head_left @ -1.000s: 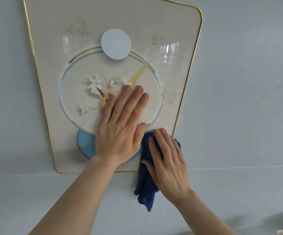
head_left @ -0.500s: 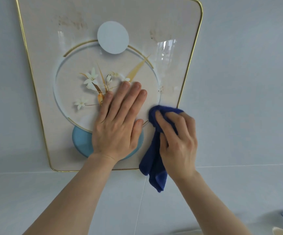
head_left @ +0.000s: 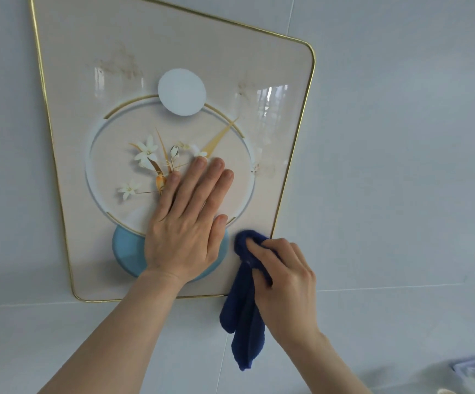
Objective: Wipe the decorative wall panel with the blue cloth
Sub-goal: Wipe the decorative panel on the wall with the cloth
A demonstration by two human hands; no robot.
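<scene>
Pale grey tiled wall (head_left: 401, 137) carries the decorative wall panel (head_left: 82, 81), with both hands on its lower part.

The blue cloth (head_left: 244, 305) is bunched in the right hand (head_left: 284, 282), whose fingers are curled closed around it; the top of the cloth presses on the panel near its lower right corner, just beside the gold edge (head_left: 290, 166), and the loose end hangs down past the wrist, over the wall below the panel. To the left of this hand, close but not touching, the left hand (head_left: 185, 226) lies flat and open on the panel, fingers together, holding nothing. Its palm covers part of the light blue bowl shape (head_left: 125, 248), and its fingertips reach near the white flowers (head_left: 145, 152). Above the fingertips is a pale round disc (head_left: 181, 92), and brownish smudges (head_left: 119, 65) show higher up.
</scene>
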